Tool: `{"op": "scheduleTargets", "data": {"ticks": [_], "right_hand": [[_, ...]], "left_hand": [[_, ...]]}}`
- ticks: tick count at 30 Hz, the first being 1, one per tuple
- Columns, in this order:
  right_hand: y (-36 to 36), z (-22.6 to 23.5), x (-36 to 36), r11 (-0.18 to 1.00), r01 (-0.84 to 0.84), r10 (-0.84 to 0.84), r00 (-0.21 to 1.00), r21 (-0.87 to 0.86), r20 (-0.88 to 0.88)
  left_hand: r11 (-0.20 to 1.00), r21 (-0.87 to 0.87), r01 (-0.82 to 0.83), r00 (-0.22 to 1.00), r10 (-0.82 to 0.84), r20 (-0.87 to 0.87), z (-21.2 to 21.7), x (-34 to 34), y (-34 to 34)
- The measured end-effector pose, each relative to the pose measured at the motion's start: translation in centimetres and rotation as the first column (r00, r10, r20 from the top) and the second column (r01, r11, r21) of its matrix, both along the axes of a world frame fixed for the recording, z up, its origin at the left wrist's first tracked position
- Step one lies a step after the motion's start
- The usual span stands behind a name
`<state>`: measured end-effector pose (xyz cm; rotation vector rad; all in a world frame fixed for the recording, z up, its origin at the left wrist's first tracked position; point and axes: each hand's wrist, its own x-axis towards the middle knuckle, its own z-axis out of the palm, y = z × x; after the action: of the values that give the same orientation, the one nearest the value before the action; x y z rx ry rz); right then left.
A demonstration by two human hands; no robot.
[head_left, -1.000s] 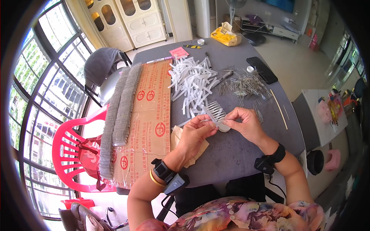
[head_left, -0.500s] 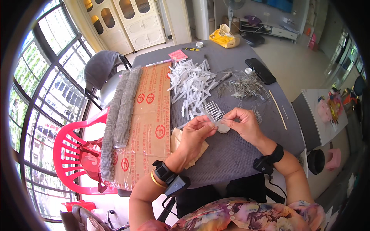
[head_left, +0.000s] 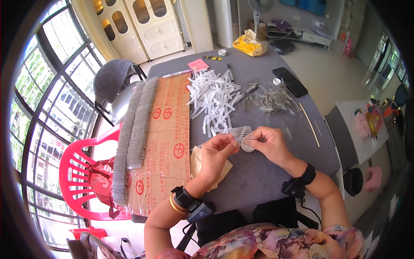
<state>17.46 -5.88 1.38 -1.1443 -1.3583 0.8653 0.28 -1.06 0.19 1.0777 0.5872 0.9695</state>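
My left hand [head_left: 219, 156] pinches one end of a comb-like row of thin metal needles [head_left: 240, 132]. At the row's other end, my right hand [head_left: 271, 146] has thumb and fingertips pressed together on it. What binds the needles is mostly hidden by my fingers. Just below the row lies a small round white container [head_left: 247, 146], partly covered by my right fingers. Beyond my hands spreads a heap of white strips [head_left: 213, 95]. A pile of loose needles [head_left: 276, 98] is farther right. Near my left wrist lies a beige piece of paper [head_left: 222, 172].
Brown cardboard [head_left: 161, 142] at left bears long rows of grey needle combs [head_left: 140, 125]. A wooden stick [head_left: 309, 124], a black phone [head_left: 291, 82] and a white cap [head_left: 276, 81] lie at right. Toward the back are a pink note [head_left: 198, 64] and a yellow packet [head_left: 250, 44].
The needle row has tilted lower and flatter between my hands. My left fingers have shifted slightly; my right hand stays at the row's other end.
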Motion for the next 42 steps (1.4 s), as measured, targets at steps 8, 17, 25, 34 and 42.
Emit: {"op": "scheduleTargets", "data": {"ticks": [8, 17, 25, 34, 42], "right_hand": [[2.0, 1.2, 6.6, 0.979, 0.206, -0.204, 0.956, 0.015, 0.210], [2.5, -0.4, 6.4, 0.951, 0.309, -0.193, 0.552, 0.017, 0.811], [2.2, -0.6, 5.9, 0.984, 0.166, -0.150, 0.630, 0.056, 0.762], [1.1, 0.9, 4.3, 0.987, 0.101, -0.157, 0.709, 0.121, 0.688], [1.8, 0.0, 3.7, 0.943, -0.054, -0.264, 0.479, 0.328, 0.837]], "left_hand": [[0.991, -0.130, 0.033, 0.999, -0.028, 0.045, -0.4, -0.4, 1.2], [0.976, -0.203, 0.082, 0.996, -0.074, 0.050, -0.4, -0.3, 1.3], [0.932, -0.330, 0.148, 0.983, -0.101, 0.156, -0.5, -0.6, 1.5], [0.854, -0.455, 0.252, 0.960, -0.161, 0.229, -0.5, -0.8, 1.8], [0.868, -0.413, 0.277, 0.955, -0.203, 0.215, -0.3, -0.7, 1.7]]}}
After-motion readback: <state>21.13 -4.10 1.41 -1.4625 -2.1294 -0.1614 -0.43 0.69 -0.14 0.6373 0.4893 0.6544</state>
